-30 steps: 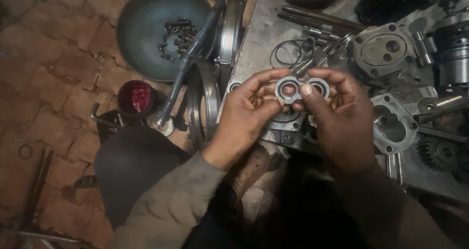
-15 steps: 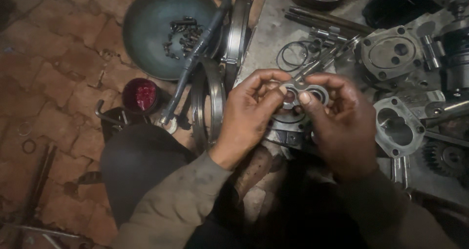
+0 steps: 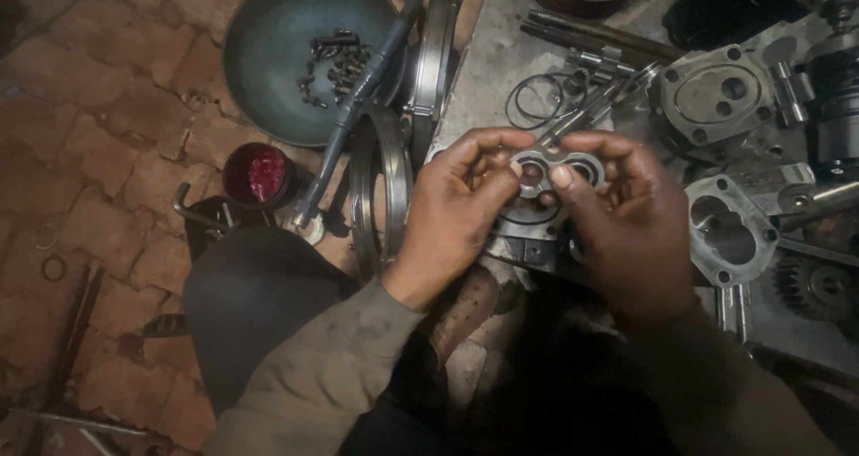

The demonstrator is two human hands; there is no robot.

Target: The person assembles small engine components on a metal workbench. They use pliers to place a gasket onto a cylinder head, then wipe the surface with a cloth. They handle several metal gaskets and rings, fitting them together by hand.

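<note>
Figure-eight metal plate (image 3: 557, 170) pinched between fingers of left hand (image 3: 452, 210) and right hand (image 3: 626, 228); could slip onto cluttered surface (image 3: 488, 71).

Grey metal bench (image 3: 488, 62) strewn with thin black rings (image 3: 535, 100), steel shafts (image 3: 586, 28), a pump cover (image 3: 713, 93), a pale figure-eight gasket plate (image 3: 732, 232), a gear (image 3: 819, 286), brick floor (image 3: 107, 134) bearing a dark bowl (image 3: 268, 71) of bolts (image 3: 333, 55), a red-filled cup (image 3: 259, 176)
</note>
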